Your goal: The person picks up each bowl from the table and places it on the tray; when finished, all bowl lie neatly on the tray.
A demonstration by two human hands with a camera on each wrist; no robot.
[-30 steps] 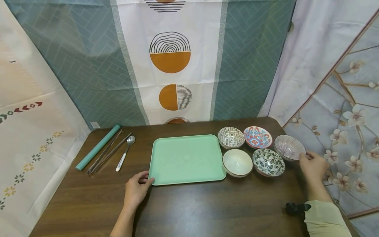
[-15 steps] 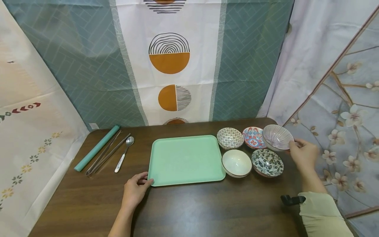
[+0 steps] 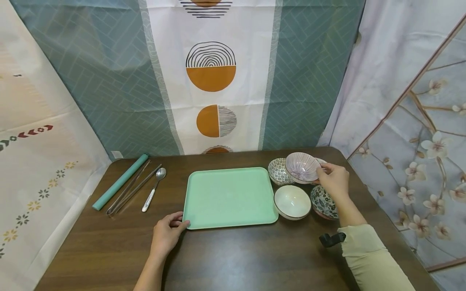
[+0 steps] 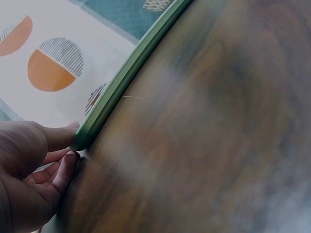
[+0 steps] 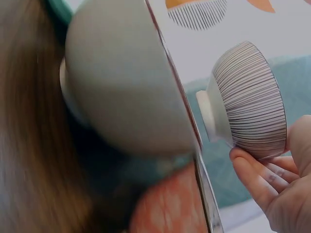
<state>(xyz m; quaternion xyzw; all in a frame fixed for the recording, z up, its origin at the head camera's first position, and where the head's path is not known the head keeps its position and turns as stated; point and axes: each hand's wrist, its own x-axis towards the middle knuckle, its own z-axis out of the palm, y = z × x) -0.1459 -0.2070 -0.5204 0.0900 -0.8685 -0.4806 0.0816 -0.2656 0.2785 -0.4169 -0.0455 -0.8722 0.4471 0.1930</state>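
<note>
Purple-streaked, the bowl (image 3: 301, 167) gripped by my right hand (image 3: 334, 181) has swung from the counter's (image 3: 233, 258) right edge to above the patterned bowls (image 3: 278, 172) near its far edge, so I judge it mid-carry, while my left hand (image 3: 167, 235) pinches the green tray (image 3: 231, 198).

Dark wooden table (image 3: 262, 258), teal-and-white curtain (image 3: 211, 97) behind, floral cloth (image 3: 422, 141) right; soft sheen (image 3: 236, 246), probably reflected light
</note>
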